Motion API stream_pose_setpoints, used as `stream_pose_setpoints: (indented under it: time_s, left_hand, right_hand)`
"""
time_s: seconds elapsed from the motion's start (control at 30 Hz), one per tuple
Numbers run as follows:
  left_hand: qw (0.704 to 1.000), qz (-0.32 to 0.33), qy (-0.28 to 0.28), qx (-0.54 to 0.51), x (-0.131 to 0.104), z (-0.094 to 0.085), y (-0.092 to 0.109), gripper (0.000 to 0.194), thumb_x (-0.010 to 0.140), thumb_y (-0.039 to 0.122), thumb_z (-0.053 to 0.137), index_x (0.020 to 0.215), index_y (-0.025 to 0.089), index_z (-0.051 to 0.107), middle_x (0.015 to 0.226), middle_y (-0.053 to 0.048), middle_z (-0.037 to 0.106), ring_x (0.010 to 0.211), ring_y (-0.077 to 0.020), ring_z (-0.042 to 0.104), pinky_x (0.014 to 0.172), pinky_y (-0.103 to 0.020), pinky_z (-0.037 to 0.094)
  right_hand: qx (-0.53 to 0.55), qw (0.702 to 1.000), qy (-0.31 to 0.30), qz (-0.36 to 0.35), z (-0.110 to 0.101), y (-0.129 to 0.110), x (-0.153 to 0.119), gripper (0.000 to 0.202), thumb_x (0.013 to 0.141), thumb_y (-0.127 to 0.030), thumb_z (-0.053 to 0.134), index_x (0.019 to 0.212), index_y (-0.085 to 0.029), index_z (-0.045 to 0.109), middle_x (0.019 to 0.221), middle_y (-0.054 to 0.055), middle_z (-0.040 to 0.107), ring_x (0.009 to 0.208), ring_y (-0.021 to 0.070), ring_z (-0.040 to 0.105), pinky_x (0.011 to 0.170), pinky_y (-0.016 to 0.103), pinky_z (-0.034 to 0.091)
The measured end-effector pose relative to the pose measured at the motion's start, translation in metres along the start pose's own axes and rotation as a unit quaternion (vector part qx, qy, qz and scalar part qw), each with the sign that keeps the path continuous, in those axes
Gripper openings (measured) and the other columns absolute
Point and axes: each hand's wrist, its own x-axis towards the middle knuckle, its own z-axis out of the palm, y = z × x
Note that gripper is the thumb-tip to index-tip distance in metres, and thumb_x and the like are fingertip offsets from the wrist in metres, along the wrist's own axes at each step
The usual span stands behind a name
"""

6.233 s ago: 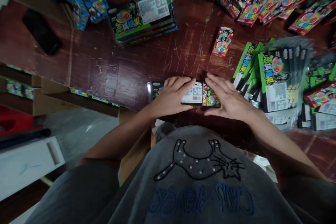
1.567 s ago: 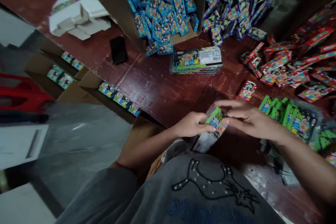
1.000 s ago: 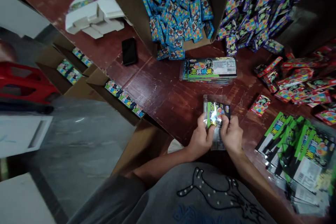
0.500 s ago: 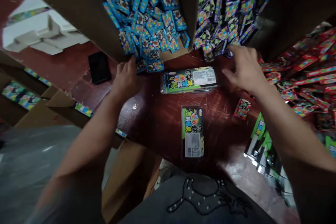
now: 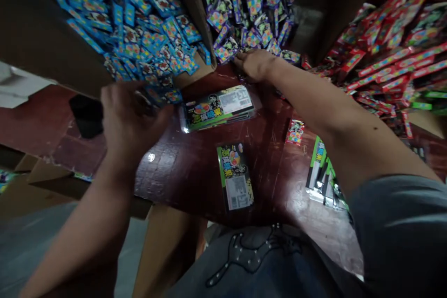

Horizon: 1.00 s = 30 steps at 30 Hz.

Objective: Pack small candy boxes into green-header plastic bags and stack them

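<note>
My left hand [image 5: 127, 118] is beside the blue candy packets [image 5: 164, 63] at the mouth of their cardboard bin. Its thumb is stretched away from the fingers, and nothing shows in its grip; the fingertips are blurred. At the purple candy packets [image 5: 253, 32], my right hand [image 5: 256, 64] has its fingers closed on a packet at the pile's front edge, mostly hidden under the hand. Between the hands lies a small stack of flat printed candy pouches [image 5: 220, 107]. A single printed pouch [image 5: 235, 177] lies closer to my body.
Red candy packets [image 5: 387, 63] spill out on the right. One loose red packet [image 5: 295, 131] lies on the dark red table [image 5: 188, 167]. More pouches [image 5: 324, 177] are fanned out under my right arm. A black flat object [image 5: 85, 116] is at left, above an open cardboard box [image 5: 167, 247].
The view has shifted right. My right hand has reached in to the purple packets, its fingers closing there. My left hand has drawn back slightly from the blue packets, thumb spread.
</note>
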Motion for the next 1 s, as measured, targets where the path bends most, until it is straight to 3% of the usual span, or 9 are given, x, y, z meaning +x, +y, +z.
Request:
stream_pose_setpoints:
  time_s: [0.1,0.17,0.3,0.37,0.47,0.6,0.7,0.83,1.0]
  left_hand:
    - [0.993,0.092,-0.032,-0.060,-0.034,0.037,0.082,0.052,0.092,0.043,0.077,0.137,0.026,0.058,0.135,-0.010,0.064,0.126,-0.0330,0.063,0.100,-0.056,0.058]
    - [0.983,0.074,-0.130,-0.106,-0.060,0.071,0.130,0.056,0.093,0.040,0.076,0.142,0.023,0.054,0.136,-0.011,0.064,0.122,-0.0289,0.068,0.096,-0.047,0.062]
    - [0.954,0.045,-0.293,-0.040,-0.092,0.124,0.182,0.063,0.102,0.048,0.068,0.154,0.016,0.048,0.146,-0.018,0.061,0.120,-0.0337,0.071,0.088,-0.043,0.063]
    - [0.945,0.049,-0.324,0.007,-0.099,0.133,0.183,0.073,0.101,0.059,0.069,0.155,0.014,0.050,0.149,-0.022,0.059,0.120,-0.0377,0.071,0.089,-0.046,0.062]
    - [0.939,0.108,-0.325,0.036,-0.100,0.130,0.172,0.111,0.083,0.072,0.085,0.163,0.009,0.041,0.161,-0.027,0.049,0.135,-0.0443,0.061,0.110,-0.052,0.053]
    - [0.920,0.193,-0.338,0.050,-0.093,0.125,0.162,0.119,0.079,0.050,0.093,0.171,0.013,0.028,0.162,-0.023,0.051,0.141,-0.0427,0.051,0.120,-0.054,0.042]
    - [0.922,0.181,-0.339,0.035,-0.090,0.128,0.166,0.101,0.084,0.036,0.083,0.169,0.011,0.034,0.147,-0.019,0.061,0.134,-0.0396,0.053,0.119,-0.054,0.043]
    - [0.942,0.150,-0.297,-0.039,-0.095,0.134,0.172,0.097,0.078,0.025,0.079,0.165,0.014,0.038,0.146,-0.017,0.058,0.135,-0.0384,0.054,0.123,-0.057,0.044]
    - [0.932,0.145,-0.277,-0.185,-0.107,0.141,0.163,0.097,0.079,0.011,0.073,0.166,0.023,0.032,0.158,-0.016,0.044,0.150,-0.0332,0.048,0.128,-0.053,0.045]
  right_hand:
    - [0.028,0.997,0.001,0.075,-0.014,-0.012,-0.029,0.057,0.096,-0.030,0.074,0.146,-0.006,0.060,0.140,0.017,0.073,0.126,0.0319,0.073,0.110,0.047,0.056]
    - [0.039,0.992,0.032,0.112,-0.030,-0.017,-0.055,0.047,0.105,-0.026,0.058,0.147,-0.004,0.057,0.136,0.017,0.075,0.127,0.0321,0.073,0.109,0.047,0.056]
    - [0.097,0.979,0.110,0.142,-0.062,-0.018,-0.127,0.055,0.108,-0.022,0.043,0.159,-0.001,0.042,0.150,0.021,0.065,0.141,0.0360,0.064,0.117,0.054,0.050]
    - [0.156,0.973,0.114,0.126,-0.064,-0.020,-0.171,0.055,0.110,-0.025,0.039,0.158,0.000,0.047,0.147,0.022,0.067,0.140,0.0361,0.065,0.118,0.055,0.049]
    - [0.221,0.973,0.022,0.061,-0.040,-0.039,-0.241,0.053,0.109,-0.036,0.046,0.151,-0.007,0.062,0.130,0.018,0.078,0.114,0.0316,0.078,0.104,0.050,0.061]
    - [0.283,0.957,-0.070,0.013,0.015,-0.087,-0.309,0.053,0.109,-0.044,0.046,0.148,-0.015,0.068,0.133,0.014,0.078,0.115,0.0288,0.078,0.101,0.045,0.065]
    - [0.269,0.957,-0.083,0.078,0.035,-0.116,-0.330,0.060,0.112,-0.052,0.037,0.154,-0.017,0.063,0.142,0.017,0.071,0.119,0.0335,0.074,0.099,0.052,0.064]
    - [0.233,0.969,-0.041,0.076,0.037,-0.130,-0.342,0.093,0.097,-0.075,0.059,0.167,-0.015,0.045,0.156,0.022,0.058,0.131,0.0417,0.062,0.101,0.058,0.061]
    - [0.233,0.971,-0.020,0.053,0.048,-0.132,-0.351,0.099,0.091,-0.059,0.071,0.170,-0.011,0.036,0.154,0.021,0.057,0.134,0.0404,0.051,0.115,0.059,0.051]
